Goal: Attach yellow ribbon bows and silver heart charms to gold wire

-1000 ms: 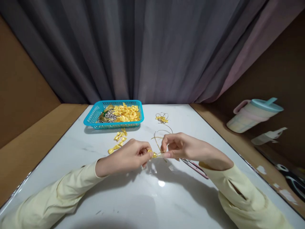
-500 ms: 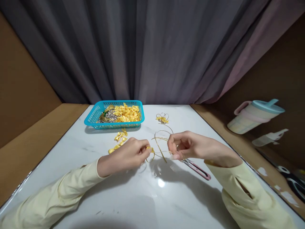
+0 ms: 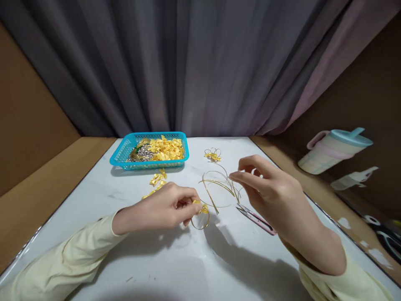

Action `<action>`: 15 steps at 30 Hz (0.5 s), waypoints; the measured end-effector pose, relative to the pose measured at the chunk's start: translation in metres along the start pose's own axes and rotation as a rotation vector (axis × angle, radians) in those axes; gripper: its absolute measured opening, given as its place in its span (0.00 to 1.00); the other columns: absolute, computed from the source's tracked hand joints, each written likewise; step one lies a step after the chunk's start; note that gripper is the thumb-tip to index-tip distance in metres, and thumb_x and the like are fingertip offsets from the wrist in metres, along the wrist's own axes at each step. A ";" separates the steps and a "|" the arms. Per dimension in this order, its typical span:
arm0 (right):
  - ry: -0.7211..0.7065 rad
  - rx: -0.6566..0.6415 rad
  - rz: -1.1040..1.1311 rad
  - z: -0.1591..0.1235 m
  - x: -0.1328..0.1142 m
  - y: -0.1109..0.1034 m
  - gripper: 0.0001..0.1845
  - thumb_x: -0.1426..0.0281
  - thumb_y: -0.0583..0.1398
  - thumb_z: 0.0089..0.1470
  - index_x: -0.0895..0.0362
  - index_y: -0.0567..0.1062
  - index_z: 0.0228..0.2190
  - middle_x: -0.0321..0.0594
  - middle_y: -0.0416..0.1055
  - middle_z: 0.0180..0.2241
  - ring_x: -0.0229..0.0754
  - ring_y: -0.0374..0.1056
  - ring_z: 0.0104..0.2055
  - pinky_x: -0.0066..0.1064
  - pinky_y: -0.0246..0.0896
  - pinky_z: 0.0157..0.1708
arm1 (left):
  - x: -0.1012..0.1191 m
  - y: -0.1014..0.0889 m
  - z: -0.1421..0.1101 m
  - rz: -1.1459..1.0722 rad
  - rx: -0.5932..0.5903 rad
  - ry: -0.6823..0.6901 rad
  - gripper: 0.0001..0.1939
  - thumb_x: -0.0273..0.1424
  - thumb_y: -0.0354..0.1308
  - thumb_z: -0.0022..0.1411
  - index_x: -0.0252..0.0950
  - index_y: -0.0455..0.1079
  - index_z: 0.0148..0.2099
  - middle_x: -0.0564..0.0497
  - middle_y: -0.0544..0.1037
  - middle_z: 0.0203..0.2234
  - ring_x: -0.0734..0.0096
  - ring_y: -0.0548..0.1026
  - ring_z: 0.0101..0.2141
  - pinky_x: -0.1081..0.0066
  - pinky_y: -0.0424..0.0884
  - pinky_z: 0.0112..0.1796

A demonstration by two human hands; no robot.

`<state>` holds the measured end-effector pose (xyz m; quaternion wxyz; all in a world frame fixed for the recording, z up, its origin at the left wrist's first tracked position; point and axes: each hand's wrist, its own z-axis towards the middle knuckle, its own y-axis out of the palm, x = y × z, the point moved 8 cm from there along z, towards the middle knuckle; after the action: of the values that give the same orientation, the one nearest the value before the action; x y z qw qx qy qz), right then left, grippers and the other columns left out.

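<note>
My left hand (image 3: pixel 163 207) rests on the white marble table (image 3: pixel 175 259) with its fingers pinched on a small yellow ribbon bow (image 3: pixel 200 207) threaded on thin gold wire that curls into a loop below it. My right hand (image 3: pixel 269 192) is raised above the table to the right, thumb and forefinger pinched on the gold wire (image 3: pixel 219 186), which arcs in loops between the two hands. Both arms wear pale yellow sleeves.
A blue plastic basket (image 3: pixel 120 154) with yellow bows and silver pieces stands at the back. Loose yellow bows (image 3: pixel 156 180) lie in front of it. A finished wired bow (image 3: pixel 213 155) lies behind, pink thread snips (image 3: pixel 258 219) under my right hand, a pastel jug (image 3: pixel 335 150) to the right.
My right hand has pulled up and to the right, drawing the gold wire out into longer loops. My left hand has stayed put, holding the bow; the wire loop under it has grown.
</note>
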<state>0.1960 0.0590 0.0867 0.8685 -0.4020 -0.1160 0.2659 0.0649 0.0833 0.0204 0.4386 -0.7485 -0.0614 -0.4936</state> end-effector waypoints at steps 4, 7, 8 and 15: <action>0.024 0.063 0.174 0.003 -0.010 -0.018 0.10 0.80 0.54 0.55 0.57 0.74 0.30 0.39 0.72 0.26 0.36 0.67 0.26 0.27 0.60 0.25 | 0.012 -0.003 -0.005 0.154 0.084 0.167 0.11 0.28 0.48 0.62 0.34 0.64 0.27 0.56 0.67 0.16 0.79 0.63 0.18 0.77 0.56 0.21; 0.158 -0.037 0.455 0.002 -0.007 -0.017 0.11 0.80 0.54 0.56 0.56 0.72 0.29 0.33 0.71 0.22 0.33 0.67 0.22 0.24 0.63 0.26 | 0.024 -0.001 -0.013 0.273 0.120 0.329 0.12 0.27 0.45 0.64 0.33 0.64 0.29 0.55 0.65 0.18 0.78 0.61 0.19 0.75 0.56 0.22; 0.190 -0.075 0.539 0.002 -0.006 -0.015 0.11 0.80 0.54 0.56 0.55 0.71 0.29 0.32 0.70 0.21 0.32 0.67 0.21 0.23 0.63 0.25 | 0.027 0.001 -0.015 0.300 0.122 0.368 0.12 0.27 0.44 0.64 0.33 0.64 0.30 0.55 0.65 0.19 0.77 0.61 0.20 0.75 0.56 0.23; 0.192 -0.186 0.761 -0.001 -0.014 -0.003 0.10 0.83 0.54 0.53 0.58 0.71 0.29 0.31 0.71 0.21 0.29 0.67 0.21 0.18 0.62 0.23 | 0.033 0.001 -0.019 0.298 0.131 0.436 0.10 0.25 0.45 0.65 0.33 0.64 0.32 0.56 0.64 0.19 0.77 0.61 0.20 0.75 0.57 0.23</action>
<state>0.1854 0.0491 0.0885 0.6746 -0.5161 0.0991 0.5184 0.0690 0.0577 0.0486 0.5565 -0.5953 0.1136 -0.5683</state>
